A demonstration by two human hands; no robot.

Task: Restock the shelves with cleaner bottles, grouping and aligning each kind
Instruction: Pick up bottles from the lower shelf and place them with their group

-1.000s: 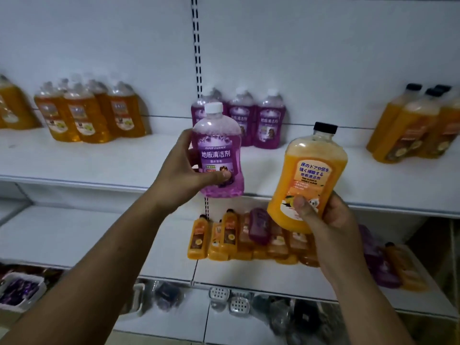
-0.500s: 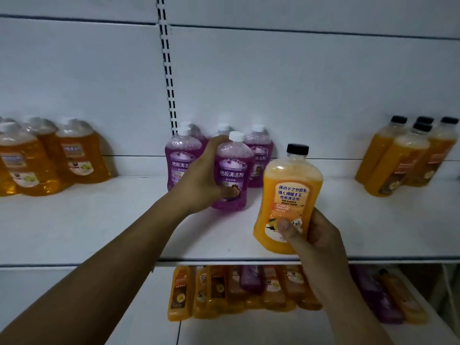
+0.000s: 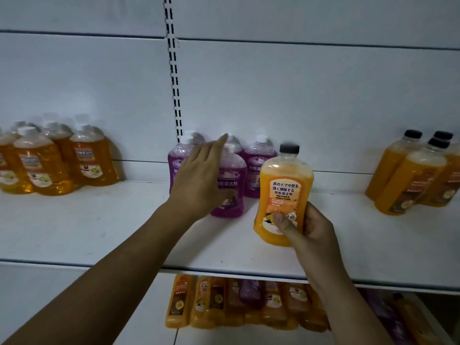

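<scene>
A purple cleaner bottle [image 3: 230,185] with a white cap stands upright on the white shelf [image 3: 99,227], in front of a few more purple bottles [image 3: 257,168] by the back wall. My left hand [image 3: 200,178] hovers just left of it with straight fingers, covering part of its label; I cannot tell whether it touches. My right hand [image 3: 307,226] grips the lower part of an orange bottle [image 3: 283,192] with a black cap, held upright just above the shelf, right of the purple group.
Amber bottles with white caps [image 3: 49,163] stand at the shelf's left. Orange black-capped bottles [image 3: 413,175] stand at its right. On the lower shelf lie several orange and purple bottles [image 3: 239,302]. A slotted upright [image 3: 174,78] runs up the back wall.
My left hand set the purple bottle down on the shelf in front of the purple group and let go, fingers now straight. The orange bottle stayed in my right hand.
</scene>
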